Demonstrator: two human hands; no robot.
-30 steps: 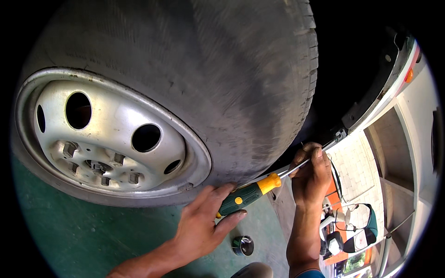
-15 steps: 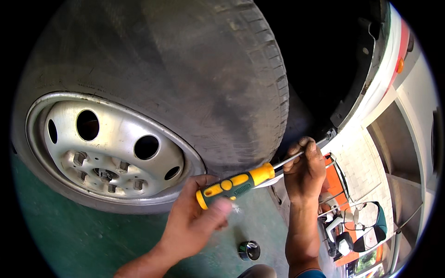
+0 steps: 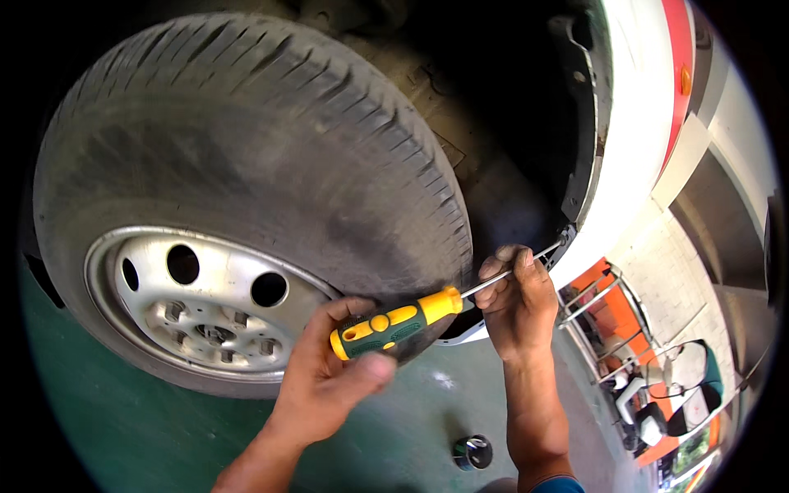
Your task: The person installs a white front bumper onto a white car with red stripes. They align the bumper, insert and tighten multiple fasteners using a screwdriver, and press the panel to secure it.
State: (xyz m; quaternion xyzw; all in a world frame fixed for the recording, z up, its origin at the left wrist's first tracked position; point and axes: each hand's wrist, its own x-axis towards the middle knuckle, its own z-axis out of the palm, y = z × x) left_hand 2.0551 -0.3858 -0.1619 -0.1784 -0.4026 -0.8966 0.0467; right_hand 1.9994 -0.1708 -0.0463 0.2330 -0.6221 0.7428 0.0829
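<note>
A screwdriver [image 3: 397, 324] with a thick yellow-and-green handle lies across the front of the tire, its thin metal shaft pointing up to the right. My left hand [image 3: 322, 370] is around the back end of the handle, the fingers behind it and the thumb smeared by motion. Between the thumb and fingers of my right hand [image 3: 519, 300] runs the shaft. The shaft's tip reaches a fastener [image 3: 567, 236] at the lower edge of the wheel arch [image 3: 588, 164]; exactly how they meet is too small to tell.
A black tire [image 3: 271, 156] on a silver steel wheel rim [image 3: 209, 259] fills the left side. White bodywork [image 3: 637, 107] with a red stripe curves down the right. A small dark round container [image 3: 472, 452] stands on the green floor [image 3: 394, 427]. Orange and metal-framed objects [image 3: 612, 304] stand farther right.
The view has shifted, showing more tire tread and wheel arch. Both hands keep the screwdriver between them, at nearly the same slant, with its tip still at the arch edge.
</note>
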